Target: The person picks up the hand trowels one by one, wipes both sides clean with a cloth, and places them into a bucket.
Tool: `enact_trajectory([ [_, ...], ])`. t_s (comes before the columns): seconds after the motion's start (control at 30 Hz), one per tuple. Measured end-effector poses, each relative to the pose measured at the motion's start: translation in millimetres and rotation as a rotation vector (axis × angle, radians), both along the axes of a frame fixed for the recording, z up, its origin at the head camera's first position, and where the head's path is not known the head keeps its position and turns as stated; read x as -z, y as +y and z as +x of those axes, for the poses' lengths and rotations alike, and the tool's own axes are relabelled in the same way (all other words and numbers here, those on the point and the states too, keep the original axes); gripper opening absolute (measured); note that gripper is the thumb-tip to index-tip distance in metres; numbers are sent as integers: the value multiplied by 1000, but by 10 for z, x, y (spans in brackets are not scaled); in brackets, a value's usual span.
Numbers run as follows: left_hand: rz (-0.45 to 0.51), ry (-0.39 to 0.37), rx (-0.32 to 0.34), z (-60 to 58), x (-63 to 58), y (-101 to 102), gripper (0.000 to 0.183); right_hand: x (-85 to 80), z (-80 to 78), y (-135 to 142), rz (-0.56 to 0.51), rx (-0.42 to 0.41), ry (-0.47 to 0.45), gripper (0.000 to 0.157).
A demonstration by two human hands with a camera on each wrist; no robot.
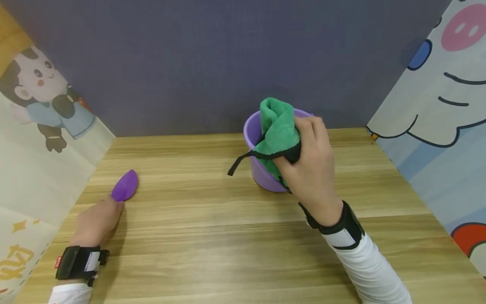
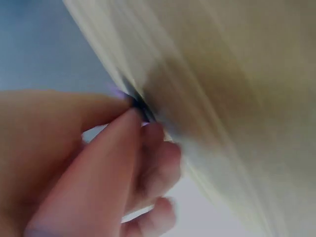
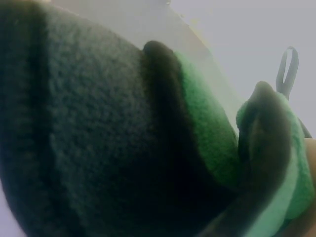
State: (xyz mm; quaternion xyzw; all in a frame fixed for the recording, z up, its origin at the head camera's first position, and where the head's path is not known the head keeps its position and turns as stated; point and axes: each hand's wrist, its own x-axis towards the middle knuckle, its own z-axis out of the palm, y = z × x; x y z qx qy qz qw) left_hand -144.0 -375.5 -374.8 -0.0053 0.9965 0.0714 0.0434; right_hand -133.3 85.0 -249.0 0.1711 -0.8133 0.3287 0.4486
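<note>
On the left of the table in the head view, my left hand (image 1: 98,220) pinches the near end of a flat purple leaf-shaped piece (image 1: 125,185). The left wrist view shows thumb and index finger meeting on a dark, purple-edged part, too blurred to tell its kind. My right hand (image 1: 316,166) grips a bunched green cloth (image 1: 279,131) with black edging and a black hanging loop. It holds the cloth at the front of a purple bucket (image 1: 262,179), partly over its rim. In the right wrist view, the folded cloth (image 3: 207,118) fills most of the picture.
The bucket stands on a wood-grain table (image 1: 182,236) near the dark back wall (image 1: 182,67). Printed cartoon panels flank the table, a child figure on the left panel (image 1: 22,169) and a pig-nosed figure on the right panel (image 1: 429,114).
</note>
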Motion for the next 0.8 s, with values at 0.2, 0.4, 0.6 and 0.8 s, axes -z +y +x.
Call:
enact_trajectory([
  [0.2,21,165,33,-56,7,98,39,11,-4,-11,12,-9,5,50],
  [0.4,-30,402,142,-115,-174,464,33,18,-2,-24,12,-13,12,51],
  [0.6,-12,578,220,-183,-484,964,32,31,11,-31,14,-22,7,51],
  [0.8,20,689,294,-235,-821,1465,32,40,24,-32,5,-30,10,50],
])
